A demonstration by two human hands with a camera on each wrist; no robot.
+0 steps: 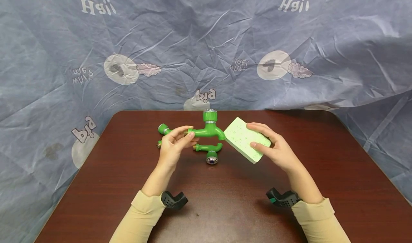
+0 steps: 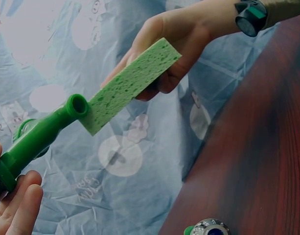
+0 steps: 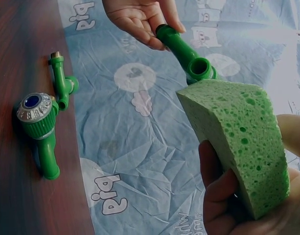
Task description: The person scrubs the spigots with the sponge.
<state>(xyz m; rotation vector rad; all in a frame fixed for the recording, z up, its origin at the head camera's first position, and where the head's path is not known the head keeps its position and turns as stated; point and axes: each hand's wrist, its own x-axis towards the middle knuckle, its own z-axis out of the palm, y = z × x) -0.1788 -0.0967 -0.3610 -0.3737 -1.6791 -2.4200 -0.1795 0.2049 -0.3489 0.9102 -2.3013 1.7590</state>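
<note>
My left hand (image 1: 175,143) pinches a green faucet (image 1: 210,129) by its threaded inlet end, holding it above the table with the ribbed knob up and the spout toward the right. In my right hand (image 1: 273,143) is a light green sponge (image 1: 243,137), gripped between thumb and fingers. One corner of the sponge is right at the spout's mouth, as the left wrist view shows the sponge (image 2: 135,83) beside the open spout (image 2: 77,106). A second green faucet (image 1: 211,153) lies on the table beneath the held one, its silver-and-blue cap facing the front.
Another green faucet (image 1: 163,129) lies partly hidden behind my left hand; the right wrist view shows this faucet (image 3: 63,83) on the table. The dark wooden table (image 1: 128,186) ends at a wrinkled blue printed cloth (image 1: 180,57). Black wrist devices (image 1: 175,200) sit on both wrists.
</note>
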